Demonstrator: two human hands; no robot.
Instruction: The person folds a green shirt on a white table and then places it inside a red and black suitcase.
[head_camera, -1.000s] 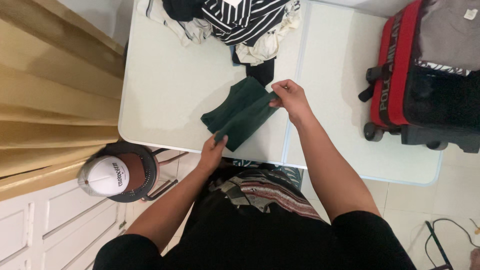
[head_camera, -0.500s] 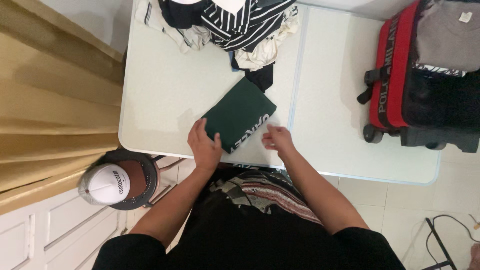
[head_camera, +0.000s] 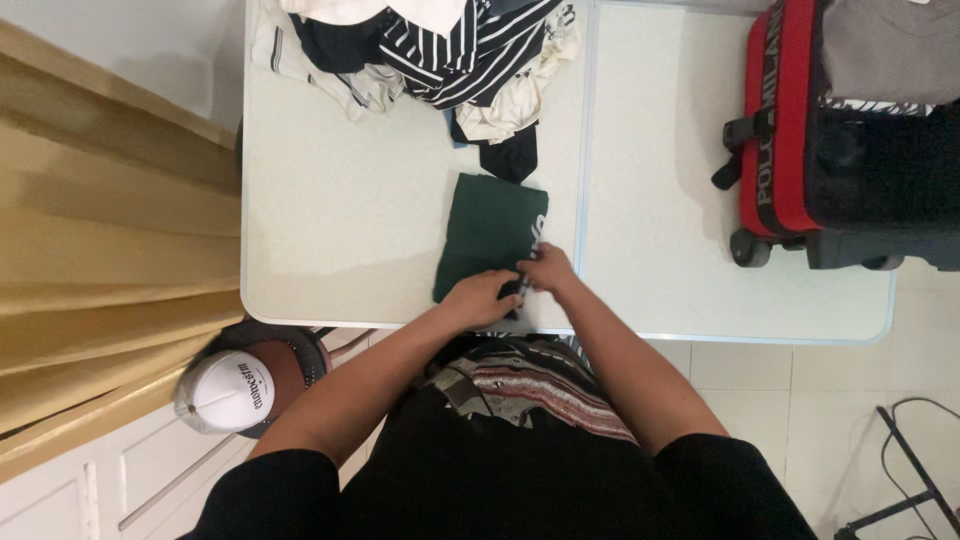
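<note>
— Where's the dark green folded cloth garment (head_camera: 487, 232) now?

— Flat on the pale tabletop (head_camera: 340, 220), near its front edge, just below the heap of striped black-and-white clothes (head_camera: 440, 50). The left hand (head_camera: 484, 297) and the right hand (head_camera: 545, 268) meet at its near edge; both seem to pinch the fabric there, though the fingers overlap, so I can't tell for sure.

— How would it handle?

— Soft and light, I'd judge, and floppy. Best taken by the folded edge or corners, so the layers stay together.

— Changed from a moment ago?

— Yes. It lay askew then, hands apart; now it sits squarer, hands together. The red and black suitcase (head_camera: 850, 130) and the white cap (head_camera: 225, 392) haven't moved.
</note>
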